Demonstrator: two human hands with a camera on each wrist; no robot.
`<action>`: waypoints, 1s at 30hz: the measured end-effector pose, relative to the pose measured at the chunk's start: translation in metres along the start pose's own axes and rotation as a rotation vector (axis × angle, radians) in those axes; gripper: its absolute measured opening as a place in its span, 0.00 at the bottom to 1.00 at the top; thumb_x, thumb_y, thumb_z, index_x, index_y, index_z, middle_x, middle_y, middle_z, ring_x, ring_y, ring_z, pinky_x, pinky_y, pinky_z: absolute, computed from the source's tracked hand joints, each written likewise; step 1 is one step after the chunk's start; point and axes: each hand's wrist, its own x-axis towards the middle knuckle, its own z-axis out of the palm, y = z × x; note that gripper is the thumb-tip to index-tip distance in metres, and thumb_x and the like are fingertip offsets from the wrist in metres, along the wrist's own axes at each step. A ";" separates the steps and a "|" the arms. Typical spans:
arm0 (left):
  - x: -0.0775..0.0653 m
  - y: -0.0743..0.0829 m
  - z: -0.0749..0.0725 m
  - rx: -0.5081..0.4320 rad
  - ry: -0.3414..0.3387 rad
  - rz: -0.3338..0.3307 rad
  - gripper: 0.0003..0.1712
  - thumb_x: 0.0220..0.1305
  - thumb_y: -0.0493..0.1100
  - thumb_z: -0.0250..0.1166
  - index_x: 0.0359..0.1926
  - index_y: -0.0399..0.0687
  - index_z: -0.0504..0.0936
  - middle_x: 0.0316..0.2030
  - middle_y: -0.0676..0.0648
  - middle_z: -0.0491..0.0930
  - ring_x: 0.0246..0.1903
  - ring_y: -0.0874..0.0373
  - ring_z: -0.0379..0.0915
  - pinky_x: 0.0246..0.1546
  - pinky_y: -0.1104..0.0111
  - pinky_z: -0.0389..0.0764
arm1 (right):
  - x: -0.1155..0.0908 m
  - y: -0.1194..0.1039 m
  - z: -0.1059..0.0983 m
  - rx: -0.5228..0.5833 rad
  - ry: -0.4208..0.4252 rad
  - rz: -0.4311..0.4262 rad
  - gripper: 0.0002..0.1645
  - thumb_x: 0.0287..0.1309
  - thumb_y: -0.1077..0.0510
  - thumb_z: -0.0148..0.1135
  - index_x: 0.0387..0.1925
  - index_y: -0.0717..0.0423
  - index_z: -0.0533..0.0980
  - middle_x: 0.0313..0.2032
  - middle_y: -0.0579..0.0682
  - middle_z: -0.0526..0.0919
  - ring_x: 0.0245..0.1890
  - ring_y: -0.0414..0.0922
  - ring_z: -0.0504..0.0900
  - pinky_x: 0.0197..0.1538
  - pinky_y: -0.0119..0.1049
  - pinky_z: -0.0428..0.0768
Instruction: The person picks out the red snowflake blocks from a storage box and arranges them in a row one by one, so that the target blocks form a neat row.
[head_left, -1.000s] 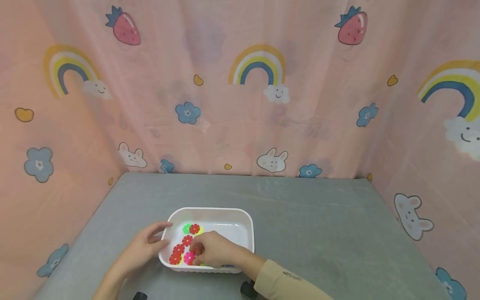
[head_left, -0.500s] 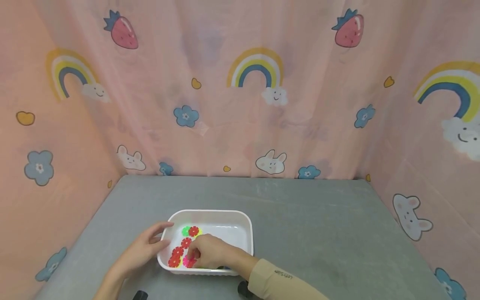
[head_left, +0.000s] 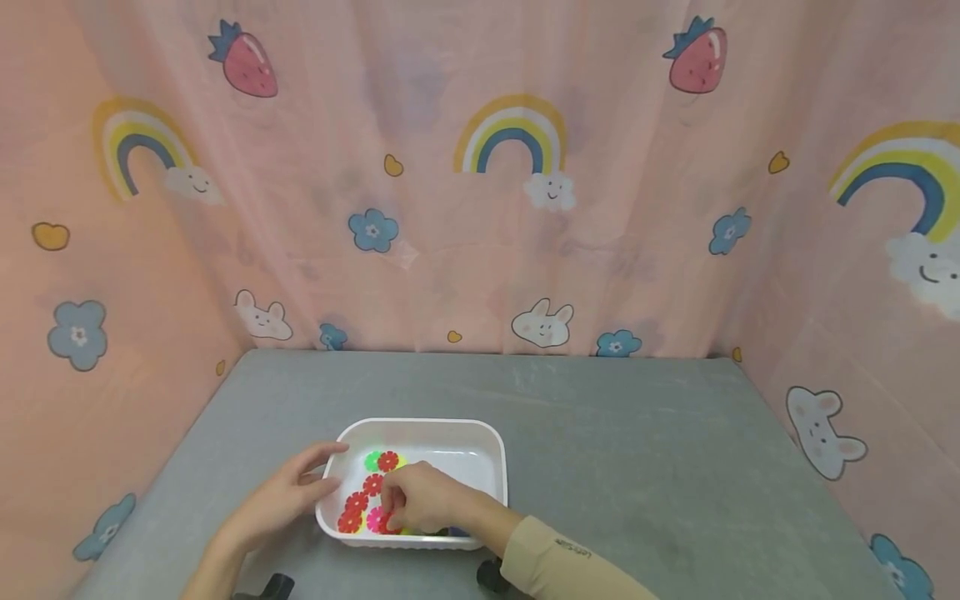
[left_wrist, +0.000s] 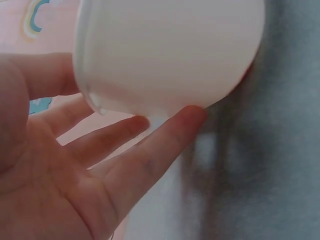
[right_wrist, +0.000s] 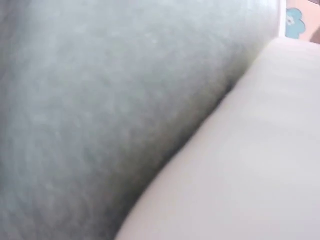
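A white tray [head_left: 491, 483] stands on the grey table. My left hand [head_left: 281, 496] holds its left end, with fingertips at the rim. From the left wrist view, fingers of that hand [left_wrist: 115, 170] rest against the tray's outer wall [left_wrist: 170, 55], and one digit passes behind the rim. My right hand [head_left: 427, 500] reaches into the tray with curled fingers, pinching a red flower-shaped plastic disc [head_left: 387, 523] near the front wall. Beside it lies a pink disc [head_left: 375, 520]. Part of the tray's contents is hidden under the right hand, which the right wrist view does not show.
Several red discs [head_left: 356, 502] lie along the tray's left side, some over yellow ones. A green disc [head_left: 372, 461] is towards the back. Black objects [head_left: 491, 575] [head_left: 277, 587] sit at the front edge. A patterned pink curtain [head_left: 480, 250] surrounds the table [head_left: 630, 442].
The right hand has shifted slightly left and then back right inside the tray, with the red disc moving beside the pink one. The left hand stays at the rim.
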 end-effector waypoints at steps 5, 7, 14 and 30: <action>0.001 0.001 -0.003 0.007 -0.036 -0.010 0.31 0.70 0.44 0.65 0.70 0.43 0.69 0.72 0.25 0.57 0.62 0.30 0.71 0.50 0.48 0.84 | -0.006 -0.001 -0.009 0.103 0.031 0.003 0.12 0.56 0.61 0.75 0.27 0.46 0.78 0.21 0.42 0.75 0.21 0.37 0.71 0.26 0.27 0.71; 0.002 0.001 -0.004 0.000 -0.034 -0.029 0.31 0.69 0.43 0.66 0.70 0.44 0.69 0.72 0.25 0.57 0.61 0.31 0.71 0.49 0.49 0.84 | -0.009 -0.001 -0.014 0.143 0.038 0.004 0.11 0.56 0.61 0.75 0.27 0.46 0.78 0.21 0.43 0.75 0.20 0.37 0.73 0.24 0.27 0.72; 0.004 -0.001 -0.005 0.043 -0.038 -0.030 0.32 0.69 0.45 0.66 0.70 0.44 0.68 0.72 0.25 0.56 0.63 0.27 0.67 0.49 0.48 0.84 | -0.023 0.000 -0.031 0.219 0.092 0.048 0.11 0.56 0.61 0.76 0.30 0.47 0.79 0.23 0.43 0.77 0.19 0.38 0.75 0.22 0.28 0.76; 0.011 -0.002 -0.003 0.017 -0.043 -0.004 0.32 0.69 0.44 0.66 0.71 0.45 0.68 0.73 0.25 0.55 0.65 0.25 0.65 0.49 0.47 0.84 | -0.058 0.031 -0.066 0.309 0.225 0.013 0.10 0.58 0.60 0.74 0.32 0.52 0.78 0.24 0.46 0.79 0.19 0.42 0.79 0.25 0.33 0.81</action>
